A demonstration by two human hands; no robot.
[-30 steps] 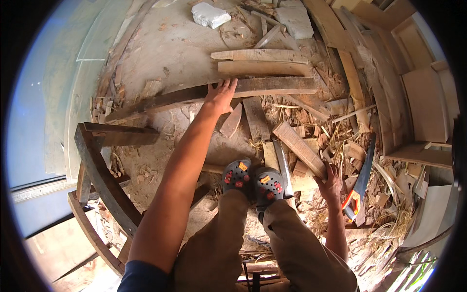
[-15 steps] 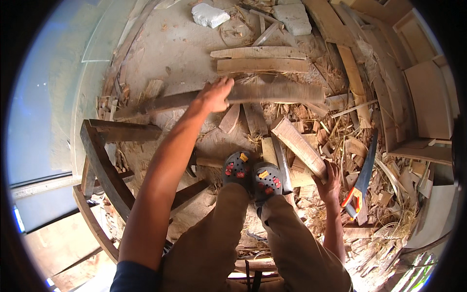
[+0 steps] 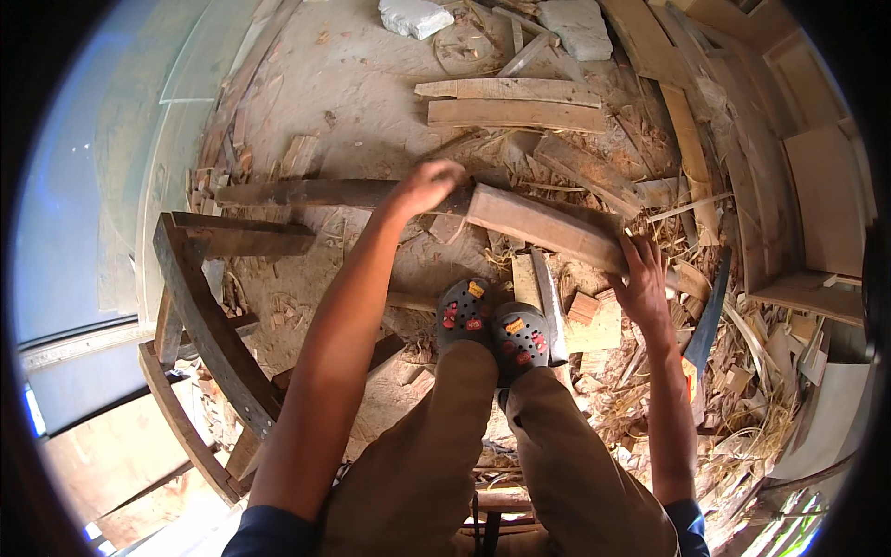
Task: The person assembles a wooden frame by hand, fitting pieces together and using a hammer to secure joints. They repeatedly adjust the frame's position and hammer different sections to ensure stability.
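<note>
Presently: left hand point(image 3: 429, 186) curled over wooden plank point(image 3: 543, 227), right hand point(image 3: 642, 278) clasping its 3 o'clock end. Best kept level, clear of clogs point(image 3: 492, 325) at 6 o'clock.

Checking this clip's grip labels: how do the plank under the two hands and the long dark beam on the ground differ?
The plank is pale, short and slanted, gripped by the left hand and the right hand. The dark beam is weathered grey-brown, longer and lies nearly level on the sawdust; whether the left hand touches its end is unclear. Both are rough-sawn wood lying among offcuts.
</note>
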